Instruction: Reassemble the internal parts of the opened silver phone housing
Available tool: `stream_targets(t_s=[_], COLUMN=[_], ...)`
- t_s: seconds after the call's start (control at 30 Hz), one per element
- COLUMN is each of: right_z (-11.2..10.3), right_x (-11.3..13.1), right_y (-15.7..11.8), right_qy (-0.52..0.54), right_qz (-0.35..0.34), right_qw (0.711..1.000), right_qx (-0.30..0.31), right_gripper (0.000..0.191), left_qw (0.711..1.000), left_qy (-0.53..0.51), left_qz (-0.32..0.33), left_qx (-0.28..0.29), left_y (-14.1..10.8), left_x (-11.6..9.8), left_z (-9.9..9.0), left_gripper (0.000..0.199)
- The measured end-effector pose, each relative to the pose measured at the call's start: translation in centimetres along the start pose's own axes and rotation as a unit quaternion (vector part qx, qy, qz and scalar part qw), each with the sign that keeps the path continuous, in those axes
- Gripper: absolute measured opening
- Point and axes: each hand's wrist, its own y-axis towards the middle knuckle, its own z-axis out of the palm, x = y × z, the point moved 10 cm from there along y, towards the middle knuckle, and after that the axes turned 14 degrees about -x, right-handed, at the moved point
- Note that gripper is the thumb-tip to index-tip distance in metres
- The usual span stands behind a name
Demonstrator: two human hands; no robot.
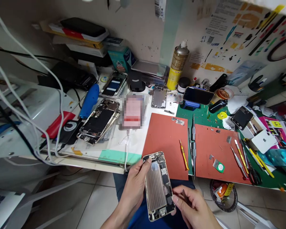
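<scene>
An opened phone housing (156,187) is held tilted over my lap, its ribbed metal inside facing up and small boards and cables along its right side. My left hand (135,183) grips its upper left edge, the thumb lying over the top corner. At the lower right edge, my right hand (192,203) steadies the housing with its fingertips. A thin dark metal tool (184,194) is tucked in that same hand; its kind is mostly hidden by the fingers. Just beyond the housing lies an orange-red mat (164,136) with a gold screwdriver (183,155) on it.
Another opened phone (100,119) and a pixelated phone (133,111) on a white cable lie left. A second mat (210,143) carries small parts, tweezers (239,162) and a green-white piece (218,166). A spray can (178,65) stands behind; a bin (223,206) sits below the edge.
</scene>
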Motion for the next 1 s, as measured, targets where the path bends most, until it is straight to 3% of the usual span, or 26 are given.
stream_targets(t_s=[0.1, 0.2, 0.27, 0.33, 0.43, 0.5, 0.57, 0.67, 0.8, 0.87, 0.9, 0.97, 1.0], right_z=[0.0, -0.9, -1.6, -2.3, -3.0, -3.1, -3.2, -3.9, -6.1, -8.4, -9.6, -12.1, -13.2], right_x=[0.2, 1.1, 1.6, 1.9, 2.2, 2.4, 2.8, 4.5, 9.4, 11.4, 12.0, 12.8, 12.9], right_y=[0.8, 2.5, 3.9, 5.1, 6.4, 6.7, 6.3, 4.4, -0.5, -3.0, -4.1, -6.0, -6.8], right_qy=[0.023, 0.034, 0.031, 0.015, -0.023, -0.058, -0.104, -0.168, -0.213, -0.243, -0.265, -0.296, -0.301], right_qz=[0.005, -0.022, -0.039, -0.057, -0.086, -0.108, -0.130, -0.182, -0.336, -0.390, -0.406, -0.435, -0.447], right_qw=[1.000, 0.998, 0.993, 0.986, 0.974, 0.968, 0.959, 0.936, 0.871, 0.826, 0.804, 0.764, 0.752], right_qx=[0.000, -0.057, -0.107, -0.153, -0.209, -0.221, -0.228, -0.252, -0.288, -0.326, -0.346, -0.373, -0.379], right_gripper=[0.064, 0.065, 0.066, 0.067, 0.062, 0.057, 0.051, 0.042, 0.033, 0.027, 0.025, 0.026, 0.030], left_qw=[1.000, 0.999, 0.991, 0.967, 0.882, 0.774, 0.725, 0.674, 0.651, 0.589, 0.575, 0.586, 0.609], left_qy=[0.001, 0.052, 0.115, 0.186, 0.303, 0.425, 0.465, 0.511, 0.550, 0.646, 0.673, 0.688, 0.674], left_qz=[-0.027, -0.004, 0.058, 0.161, 0.335, 0.433, 0.463, 0.487, 0.482, 0.438, 0.412, 0.361, 0.350], left_qx=[0.013, 0.003, -0.022, -0.062, -0.134, -0.181, -0.209, -0.217, -0.203, -0.209, -0.214, -0.227, -0.227], left_y=[-0.2, -0.5, -0.5, -0.5, -0.5, -0.1, 1.4, 3.7, 5.7, 7.3, 8.2, 10.0, 10.9], left_x=[-0.4, -0.9, -2.1, -4.7, -10.2, -13.8, -16.5, -19.6, -21.6, -21.4, -21.2, -20.8, -20.5], left_z=[0.3, -0.8, -2.3, -4.0, -5.2, -4.2, -2.9, 0.4, 4.2, 4.9, 4.7, 3.7, 3.2], left_gripper=[0.051, 0.071, 0.072, 0.062, 0.046, 0.045, 0.052, 0.077, 0.098, 0.103, 0.105, 0.107, 0.105])
